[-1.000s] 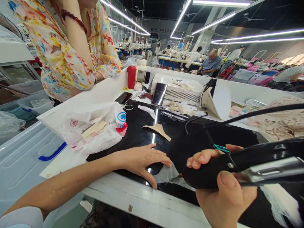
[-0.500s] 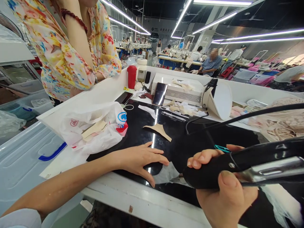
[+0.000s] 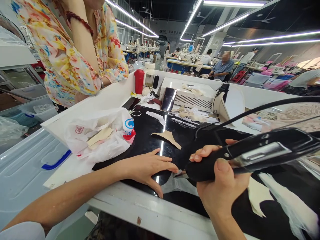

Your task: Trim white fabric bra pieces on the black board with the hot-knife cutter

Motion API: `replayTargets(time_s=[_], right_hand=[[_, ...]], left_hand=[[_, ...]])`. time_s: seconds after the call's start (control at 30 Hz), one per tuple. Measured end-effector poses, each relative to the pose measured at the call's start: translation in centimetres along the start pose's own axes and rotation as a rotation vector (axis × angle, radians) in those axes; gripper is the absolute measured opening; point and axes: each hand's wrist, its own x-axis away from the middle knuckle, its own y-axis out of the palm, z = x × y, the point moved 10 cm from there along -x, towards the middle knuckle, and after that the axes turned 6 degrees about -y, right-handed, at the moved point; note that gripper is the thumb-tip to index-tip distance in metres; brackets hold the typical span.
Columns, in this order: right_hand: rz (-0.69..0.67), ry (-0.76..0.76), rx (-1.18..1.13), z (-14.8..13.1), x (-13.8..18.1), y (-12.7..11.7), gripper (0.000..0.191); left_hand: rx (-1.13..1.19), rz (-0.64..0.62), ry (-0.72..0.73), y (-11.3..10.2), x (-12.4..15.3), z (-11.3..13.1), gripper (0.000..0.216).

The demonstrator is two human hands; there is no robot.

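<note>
My left hand [image 3: 147, 168] lies on the glossy black tabletop with its fingers spread. Its fingertips touch the left end of a thin, translucent whitish piece [image 3: 182, 185]. In my right hand [image 3: 222, 186] is a thick black corded hand tool [image 3: 206, 170] with a silver panel on its side. The tool's narrow metal tip [image 3: 183, 174] points left and meets the piece close to my left fingertips. Beyond my hands lies a curved beige cut piece [image 3: 168, 136]. A pale cream piece [image 3: 257, 196] is partly hidden to the right of my right wrist.
A white plastic bag [image 3: 100, 133] holding beige pieces lies at left. At the back are a phone [image 3: 168, 99], a red cup [image 3: 139, 81], scraps [image 3: 195, 115] and a white vented box [image 3: 190, 96]. A person in a floral shirt [image 3: 72, 60] leans on the table's rim. The tool's cord [image 3: 262, 108] arches at right.
My right hand has moved left and slightly up with the tool, bringing its tip near my left fingertips. More of the cream piece at right now shows. My left hand has stayed in place.
</note>
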Motion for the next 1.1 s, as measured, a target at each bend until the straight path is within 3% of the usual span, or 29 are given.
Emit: replayTargets(time_s=[0.4,0.6,1.1], right_hand=[[-0.057,0.013,-0.051,0.3,0.5,1.1,0.043],[0.023,-0.035,-0.029,0.0,-0.4,0.2,0.046],[0.033,-0.010,-0.013,0.8,-0.2,0.3,0.043]], left_hand=[[-0.018,-0.007,-0.025,0.1,-0.3,-0.3,0.080],[-0.030,0.009,-0.019,0.0,-0.3,-0.1,0.081],[-0.036,0.029,0.004,-0.1,-0.2,-0.1,0.085]])
